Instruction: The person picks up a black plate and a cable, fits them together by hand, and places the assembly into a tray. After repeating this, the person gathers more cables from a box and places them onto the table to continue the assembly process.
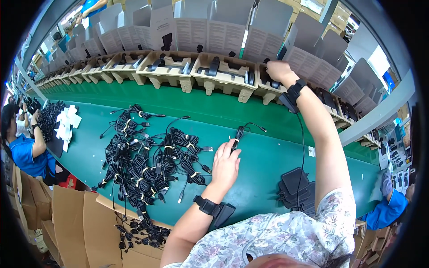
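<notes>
My left hand (225,163) rests on the green belt (250,178) with its fingers closed around a bundled black cable (241,132) tied with a light band. My right hand (279,70) reaches far forward into a brown pulp tray (268,91) in the row at the back, touching a black part inside it; what it grips is hidden. Both wrists wear black bands with small devices. A large heap of tied black cables (149,163) lies just left of my left hand.
A row of pulp trays (170,71) with grey folded cards (223,31) runs along the back. A stack of black flat pads (295,187) lies by my right elbow. Cardboard boxes (85,223) with more cables stand lower left. People in blue work at far left (27,152) and right (389,205).
</notes>
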Tool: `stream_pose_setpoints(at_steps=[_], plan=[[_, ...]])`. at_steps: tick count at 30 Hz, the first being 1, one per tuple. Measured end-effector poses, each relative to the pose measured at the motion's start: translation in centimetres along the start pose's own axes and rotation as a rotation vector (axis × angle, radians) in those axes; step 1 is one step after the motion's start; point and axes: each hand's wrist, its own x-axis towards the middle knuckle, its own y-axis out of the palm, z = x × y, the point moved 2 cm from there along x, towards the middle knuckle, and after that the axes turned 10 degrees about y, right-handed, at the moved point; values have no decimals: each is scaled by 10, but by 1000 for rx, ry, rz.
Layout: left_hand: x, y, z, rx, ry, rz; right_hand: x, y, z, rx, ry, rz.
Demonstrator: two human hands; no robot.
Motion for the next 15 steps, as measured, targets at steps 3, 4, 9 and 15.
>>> stream_pose_setpoints(at_steps=[3,4,9,15], plan=[[1,-2,-2,-16,-33,-3,12,3,-6,-15,-21,95],[2,-3,-2,-20,-45,-7,14,3,-6,-21,-29,137],[3,-4,-4,-22,-32,-16,19,45,13,138,192,-138],[0,-3,-5,-19,-41,-30,13,69,4,148,306,-32]])
